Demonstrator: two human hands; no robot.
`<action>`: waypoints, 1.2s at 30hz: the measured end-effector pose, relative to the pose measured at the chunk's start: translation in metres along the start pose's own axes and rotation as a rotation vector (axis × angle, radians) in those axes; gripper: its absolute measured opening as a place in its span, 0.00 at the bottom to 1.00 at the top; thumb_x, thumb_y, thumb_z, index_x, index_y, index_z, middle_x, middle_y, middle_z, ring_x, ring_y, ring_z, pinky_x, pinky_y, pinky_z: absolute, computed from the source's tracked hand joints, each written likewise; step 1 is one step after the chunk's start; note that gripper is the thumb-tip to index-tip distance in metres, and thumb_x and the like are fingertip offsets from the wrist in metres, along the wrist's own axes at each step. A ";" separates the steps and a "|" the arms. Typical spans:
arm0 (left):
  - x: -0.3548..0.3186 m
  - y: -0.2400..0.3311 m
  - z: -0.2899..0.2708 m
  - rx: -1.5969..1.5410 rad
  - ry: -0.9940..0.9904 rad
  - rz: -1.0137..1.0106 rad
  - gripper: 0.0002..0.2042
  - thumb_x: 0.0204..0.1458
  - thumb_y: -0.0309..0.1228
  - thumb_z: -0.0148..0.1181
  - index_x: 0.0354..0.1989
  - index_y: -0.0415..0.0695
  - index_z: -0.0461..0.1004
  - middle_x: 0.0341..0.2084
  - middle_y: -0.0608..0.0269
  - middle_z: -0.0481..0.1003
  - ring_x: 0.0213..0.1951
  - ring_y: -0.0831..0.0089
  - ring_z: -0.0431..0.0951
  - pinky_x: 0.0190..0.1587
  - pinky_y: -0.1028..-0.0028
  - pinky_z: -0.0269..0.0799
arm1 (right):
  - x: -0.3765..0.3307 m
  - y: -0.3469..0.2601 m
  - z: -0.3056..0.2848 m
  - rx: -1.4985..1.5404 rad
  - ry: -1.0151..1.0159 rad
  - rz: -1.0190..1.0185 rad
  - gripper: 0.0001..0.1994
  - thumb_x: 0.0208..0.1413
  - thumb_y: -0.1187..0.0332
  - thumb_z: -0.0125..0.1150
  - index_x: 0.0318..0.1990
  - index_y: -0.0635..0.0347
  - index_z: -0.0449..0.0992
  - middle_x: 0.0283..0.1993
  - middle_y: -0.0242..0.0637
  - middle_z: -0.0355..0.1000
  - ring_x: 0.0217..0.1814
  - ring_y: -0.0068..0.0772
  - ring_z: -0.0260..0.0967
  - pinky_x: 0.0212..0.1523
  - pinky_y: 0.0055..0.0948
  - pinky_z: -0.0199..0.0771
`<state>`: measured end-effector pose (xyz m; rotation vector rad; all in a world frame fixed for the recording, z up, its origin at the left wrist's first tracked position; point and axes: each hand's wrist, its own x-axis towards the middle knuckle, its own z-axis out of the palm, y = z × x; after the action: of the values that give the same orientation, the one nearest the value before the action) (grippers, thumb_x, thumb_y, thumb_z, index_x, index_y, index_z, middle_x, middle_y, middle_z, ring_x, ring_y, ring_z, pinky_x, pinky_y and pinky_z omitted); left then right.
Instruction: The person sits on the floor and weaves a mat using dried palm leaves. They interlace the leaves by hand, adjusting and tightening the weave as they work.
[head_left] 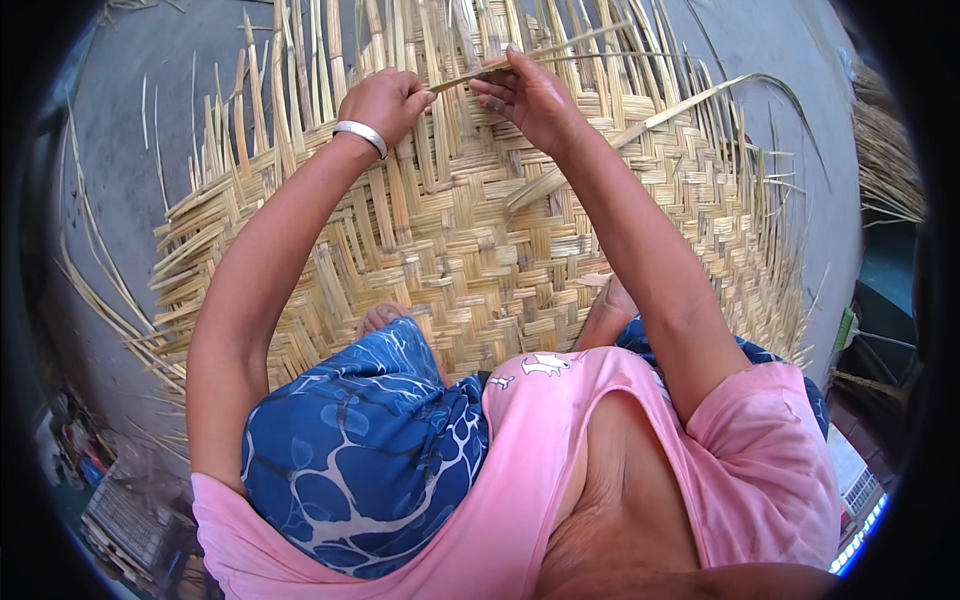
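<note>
A large mat (470,275) woven from pale yellow-green split strips lies on the floor under my hands. Over its far part, my left hand (385,105) is closed on one end of a thin strip (452,84). The same strip runs rightward to my right hand (532,100), which pinches it between thumb and fingers; its far length trails off to the right. Long unwoven strips (330,50) fan out from the mat's far edge, beyond my left hand. A wider loose strip (680,108) lies slantwise across the weave, passing behind my right forearm.
Grey floor (130,130) surrounds the mat, with thin scraps (95,255) scattered at the left. A bundle of dry stalks (885,145) stands at the right edge. Clutter with a crate-like object (125,520) sits at the lower left. My bare feet (382,318) rest on the mat.
</note>
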<state>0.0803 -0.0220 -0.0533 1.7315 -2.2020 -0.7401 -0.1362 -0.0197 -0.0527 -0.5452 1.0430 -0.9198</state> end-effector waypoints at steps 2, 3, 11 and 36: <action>-0.004 0.001 0.003 0.005 0.100 -0.033 0.14 0.49 0.42 0.59 0.26 0.43 0.76 0.25 0.58 0.74 0.29 0.60 0.74 0.34 0.65 0.69 | 0.017 -0.004 0.010 -0.140 0.002 -0.037 0.18 0.60 0.55 0.51 0.47 0.61 0.68 0.49 0.43 0.69 0.52 0.34 0.68 0.50 0.30 0.69; -0.005 -0.003 0.006 -0.023 0.179 -0.050 0.14 0.50 0.41 0.57 0.25 0.43 0.75 0.20 0.58 0.73 0.24 0.63 0.73 0.30 0.67 0.68 | 0.026 -0.005 0.012 -0.266 -0.101 -0.079 0.25 0.58 0.54 0.53 0.54 0.65 0.64 0.55 0.46 0.65 0.56 0.34 0.66 0.53 0.28 0.67; 0.004 -0.033 0.028 -0.559 0.278 -0.361 0.12 0.50 0.33 0.59 0.18 0.43 0.68 0.13 0.68 0.69 0.13 0.80 0.66 0.17 0.78 0.60 | 0.077 -0.010 0.051 -1.096 -0.007 -0.211 0.33 0.44 0.52 0.66 0.48 0.73 0.66 0.42 0.51 0.72 0.41 0.41 0.72 0.40 0.35 0.73; 0.014 -0.030 -0.006 -0.272 -0.284 0.040 0.12 0.46 0.29 0.55 0.39 0.39 0.75 0.32 0.50 0.77 0.35 0.58 0.77 0.42 0.69 0.71 | 0.048 -0.023 0.047 -0.384 -0.322 0.004 0.20 0.49 0.61 0.65 0.48 0.61 0.71 0.39 0.34 0.73 0.45 0.27 0.70 0.48 0.30 0.69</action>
<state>0.1042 -0.0422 -0.0659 1.5223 -2.1729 -1.2782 -0.0927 -0.0747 -0.0384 -0.9774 0.9269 -0.6015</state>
